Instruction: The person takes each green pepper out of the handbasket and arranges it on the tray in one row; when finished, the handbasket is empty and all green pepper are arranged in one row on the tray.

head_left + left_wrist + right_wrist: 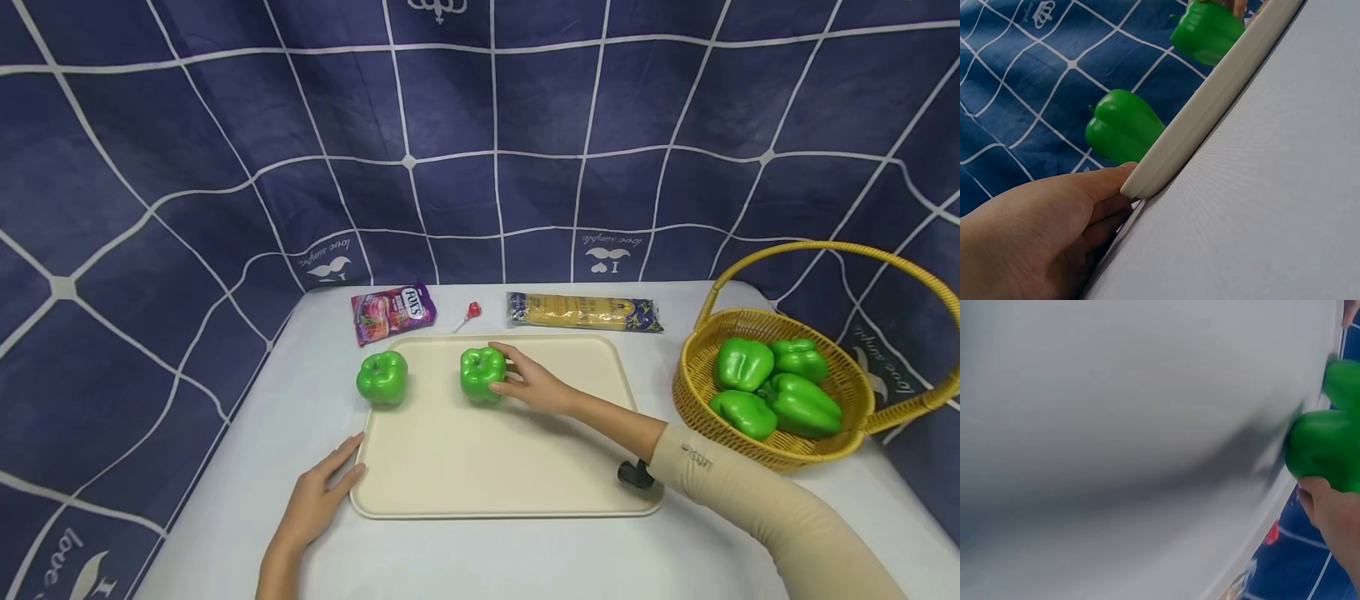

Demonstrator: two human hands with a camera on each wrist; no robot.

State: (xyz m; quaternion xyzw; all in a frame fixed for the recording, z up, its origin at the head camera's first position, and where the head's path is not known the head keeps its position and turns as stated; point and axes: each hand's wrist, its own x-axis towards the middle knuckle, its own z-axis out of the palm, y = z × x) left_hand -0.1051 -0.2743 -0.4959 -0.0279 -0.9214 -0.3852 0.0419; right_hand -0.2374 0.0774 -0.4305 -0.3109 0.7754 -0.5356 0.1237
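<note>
My right hand (pixel 536 383) holds a glossy green bell pepper (pixel 482 375) over the back middle of the cream tray (pixel 480 467), thumb on its near side and fingers behind. That same pepper (pixel 1325 450) shows at the right of the right wrist view, with the right hand (pixel 1335 515) against it. Another green bell pepper (pixel 382 377) stands upright at the tray's back left corner. Beside the tray's left edge, my left hand (pixel 315 496) lies on the table, fingers relaxed. Its thumb and fingers touch the tray rim (pixel 1179 147) in the left wrist view.
On the right stands a yellow wicker basket (pixel 690 392) with a tall handle, holding several green bell peppers (pixel 798 404). Behind the tray lie a purple Fox's candy bag (pixel 393 312), a red lollipop (pixel 473 310) and a packet of pasta (pixel 585 312). A blue checked cloth (pixel 450 192) hangs behind.
</note>
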